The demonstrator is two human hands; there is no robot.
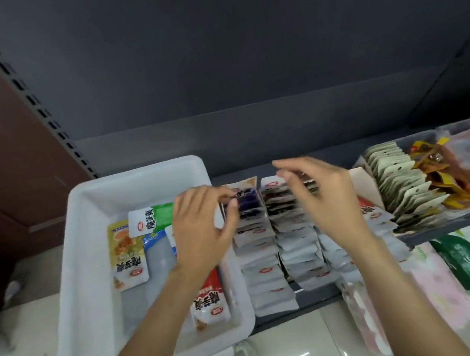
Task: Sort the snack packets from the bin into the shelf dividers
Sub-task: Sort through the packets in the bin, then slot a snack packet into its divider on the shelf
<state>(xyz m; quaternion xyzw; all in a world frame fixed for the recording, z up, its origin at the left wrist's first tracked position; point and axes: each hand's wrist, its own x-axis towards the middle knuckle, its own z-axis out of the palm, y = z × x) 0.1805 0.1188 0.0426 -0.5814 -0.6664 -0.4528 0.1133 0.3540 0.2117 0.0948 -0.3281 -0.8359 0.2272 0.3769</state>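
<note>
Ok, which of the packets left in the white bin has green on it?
The green-and-white snack packet at the back of the white plastic bin, beside the left hand; the others show yellow, red or clear.

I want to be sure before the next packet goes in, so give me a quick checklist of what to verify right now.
1. Packets left to sort in the white bin: ok, a green packet, a yellow packet and a red packet lie inside.
2. Left hand has the purple packet: ok, fingertips pinch its top at the back of the left row.
3. Right hand free: cannot tell, its fingers curl over the middle row and blur.
4. Rows upright: ok, packets stand on edge.
5. Purple matches that row: cannot tell, only packet tops show.
</note>
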